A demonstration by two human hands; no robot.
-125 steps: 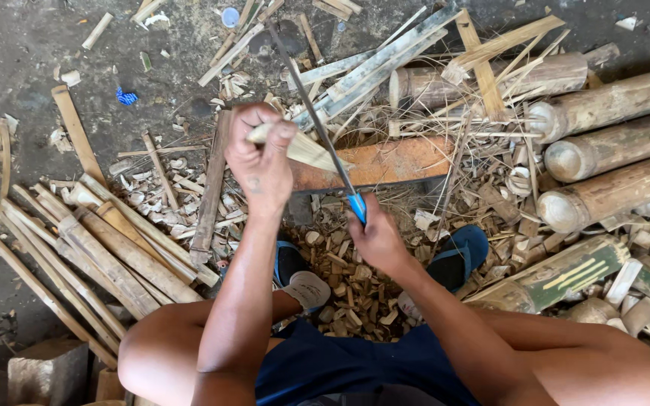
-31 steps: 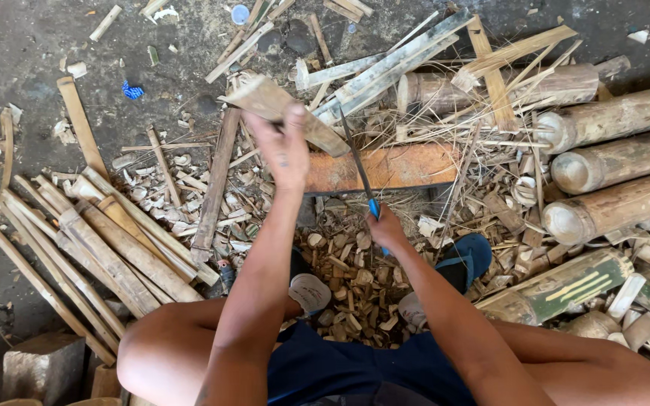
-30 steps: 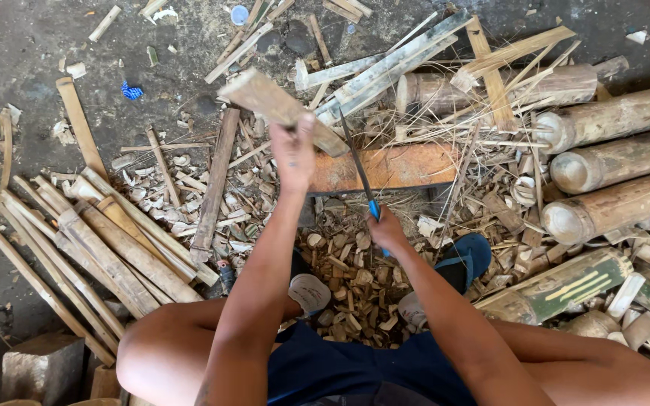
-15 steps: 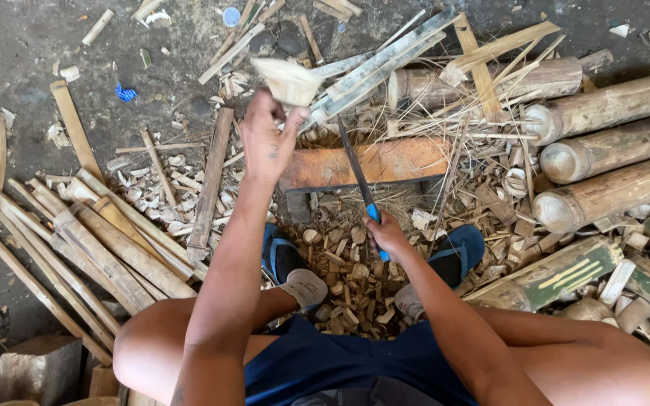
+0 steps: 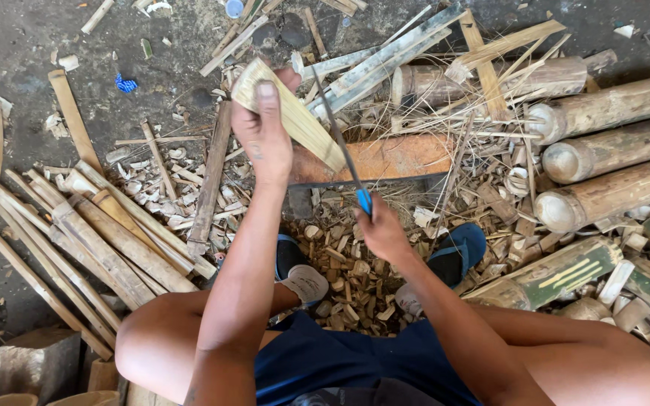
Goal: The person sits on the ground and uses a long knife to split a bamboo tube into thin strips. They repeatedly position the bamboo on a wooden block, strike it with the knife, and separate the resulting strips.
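My left hand (image 5: 263, 134) grips a short flat bamboo slat (image 5: 295, 116), held up slanting over an orange wooden chopping plank (image 5: 385, 158). My right hand (image 5: 381, 233) is closed on the blue handle of a long thin blade (image 5: 340, 146) whose edge lies against the slat's right side, the tip pointing away from me. I sit on the ground with knees spread and feet in blue sandals (image 5: 457, 252) on either side of a heap of small bamboo offcuts (image 5: 344, 282).
Thick bamboo poles (image 5: 611, 150) lie stacked at the right. A fan of split bamboo strips (image 5: 92, 233) lies at the left. Splinters, shavings and long slats (image 5: 385, 56) cover the dark ground beyond the plank. A wood block (image 5: 35, 361) sits at bottom left.
My left hand has shifted the slat up and around over the plank and turned it, and the blade has come back to rest against its side. My right hand has stayed near the blue handle's spot.
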